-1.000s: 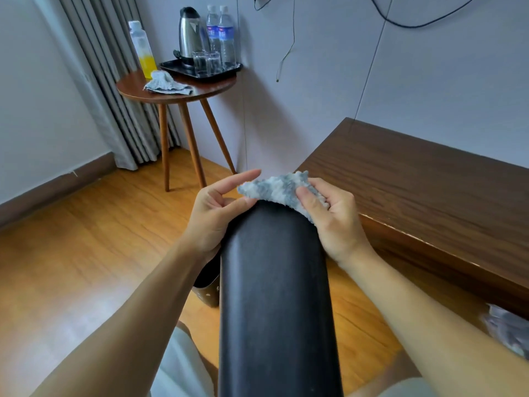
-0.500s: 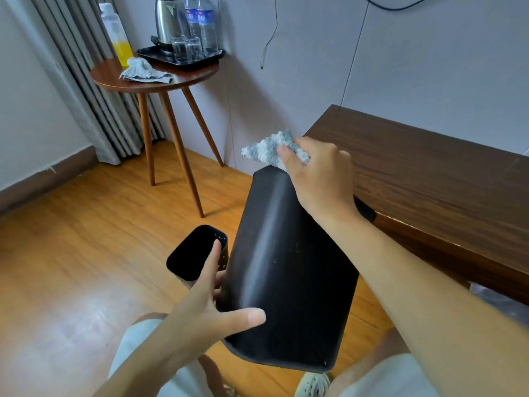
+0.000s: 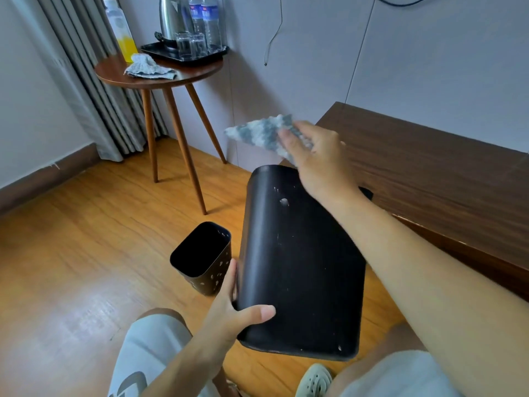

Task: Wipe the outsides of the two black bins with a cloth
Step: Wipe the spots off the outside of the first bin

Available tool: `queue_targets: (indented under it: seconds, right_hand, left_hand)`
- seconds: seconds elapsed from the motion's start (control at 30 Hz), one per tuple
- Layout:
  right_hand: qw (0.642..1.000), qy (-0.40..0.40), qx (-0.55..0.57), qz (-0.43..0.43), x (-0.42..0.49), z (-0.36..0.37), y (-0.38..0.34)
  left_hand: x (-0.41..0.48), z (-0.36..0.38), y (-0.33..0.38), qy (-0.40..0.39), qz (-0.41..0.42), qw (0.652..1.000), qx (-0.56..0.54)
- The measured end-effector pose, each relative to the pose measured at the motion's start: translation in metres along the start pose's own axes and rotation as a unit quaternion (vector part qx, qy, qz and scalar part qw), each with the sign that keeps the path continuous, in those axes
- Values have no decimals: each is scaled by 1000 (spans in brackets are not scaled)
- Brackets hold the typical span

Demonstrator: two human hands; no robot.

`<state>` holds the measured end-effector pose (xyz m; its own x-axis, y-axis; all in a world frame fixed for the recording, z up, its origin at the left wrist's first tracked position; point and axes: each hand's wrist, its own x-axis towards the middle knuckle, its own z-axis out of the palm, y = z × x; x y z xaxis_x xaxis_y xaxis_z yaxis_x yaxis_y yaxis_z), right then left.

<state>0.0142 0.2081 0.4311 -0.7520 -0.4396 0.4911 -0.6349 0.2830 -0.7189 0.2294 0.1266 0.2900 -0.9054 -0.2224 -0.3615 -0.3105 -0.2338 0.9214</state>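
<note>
A large black bin [image 3: 300,267] is held tilted over my lap, one broad side facing me with pale specks on it. My left hand [image 3: 232,308] grips its near left edge, thumb on the face. My right hand [image 3: 317,159] holds a grey-and-white cloth [image 3: 260,133] above the bin's far end, just off the surface. A smaller black bin [image 3: 203,256] stands upright on the floor to the left, open mouth up, white spots on its side.
A dark wooden bench or table [image 3: 429,173] runs along the right. A round three-legged side table [image 3: 160,78] at the back holds a second cloth [image 3: 148,68], a tray with kettle, glasses and water bottles, and a yellow bottle. Wooden floor [image 3: 71,253] lies to the left.
The large bin has turned from narrow edge to broad side facing me. My left hand moved from its far end to the near left edge. My right hand lifted the cloth off the bin.
</note>
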Motion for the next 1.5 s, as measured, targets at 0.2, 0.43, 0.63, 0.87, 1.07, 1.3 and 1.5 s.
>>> queue_targets:
  seconds: [0.2,0.43,0.63,0.87,1.07,1.3,1.5]
  right_hand:
    - [946,-176,-225,-155,-62,-10,30]
    - [874,-251,-302,-286,-131,-11,20]
    - [916,-151,-353,-117,-56,-18,25]
    - [886,-203,-341,-239,-79,-2,17]
    - [966,-89,-225,90,-14,-52,51]
    - [998,-30,-46,30,-15,-54,61]
    - [999,-42,-9,-17,-11,-49,55]
  left_hand:
    - [-5,3,-2,-30,12,997,-66]
    - [0,1,-6,8,26,993,-116]
    - [3,3,4,-20,54,997,-41]
    - [-5,4,4,-13,62,997,-50]
    - [-14,1,3,-30,40,997,-62]
    - [-18,0,0,-102,24,992,-70]
    - [0,-26,37,89,114,976,164]
